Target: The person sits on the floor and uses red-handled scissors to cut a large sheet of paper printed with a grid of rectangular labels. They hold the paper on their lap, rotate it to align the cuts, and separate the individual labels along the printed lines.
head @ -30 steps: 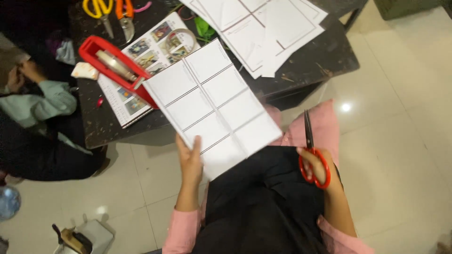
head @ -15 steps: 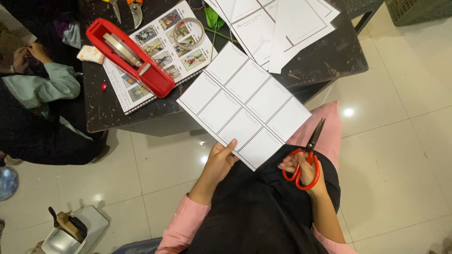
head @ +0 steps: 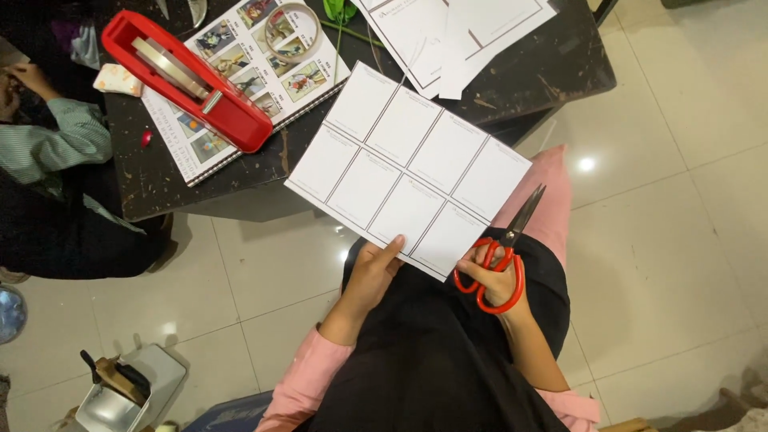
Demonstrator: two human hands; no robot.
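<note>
My left hand (head: pixel 374 270) pinches the near edge of a white sheet (head: pixel 408 164) printed with a grid of rectangular boxes, holding it up over my lap and the table edge. Red-handled scissors (head: pixel 502 254) sit in my right hand (head: pixel 496 276), fingers through the loops. Their blades are slightly parted and point up toward the sheet's right corner without touching it.
A dark scuffed table (head: pixel 528 72) carries a red tape dispenser (head: pixel 186 80), a spiral booklet of pictures (head: pixel 264 48), a tape roll (head: pixel 292 32) and more white sheets (head: pixel 456 32). Another person in a green sleeve (head: pixel 48 144) sits at left. A small bin (head: pixel 128 392) stands on the tiled floor.
The sheet has shifted right and lower, closer to my lap. My right hand with the scissors moved up toward the sheet's near right corner.
</note>
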